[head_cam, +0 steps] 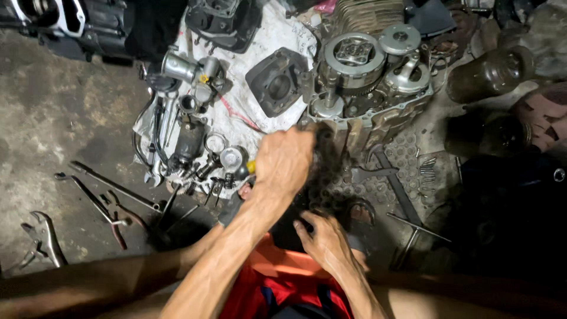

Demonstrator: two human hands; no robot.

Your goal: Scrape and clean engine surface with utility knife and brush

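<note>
My left hand [283,160] is closed around a tool with a yellow handle end [251,167]; its knuckles sit against the lower edge of a grey, opened motorcycle engine case [378,121]. The tool's working end is hidden behind the hand and motion blur. The engine's round clutch [353,56] faces up. My right hand [322,239] lies lower, fingers curled over a dark object [288,231] next to my orange and red shorts. I cannot tell what that object is.
A dirty white cloth [269,32] carries a black cylinder block [276,82], a carburettor [189,71] and several small parts. Wrenches [112,186] and pliers [44,236] lie on the concrete at left. Bolts [426,171], a T-handle wrench [413,233] and dark jars [490,74] are at right.
</note>
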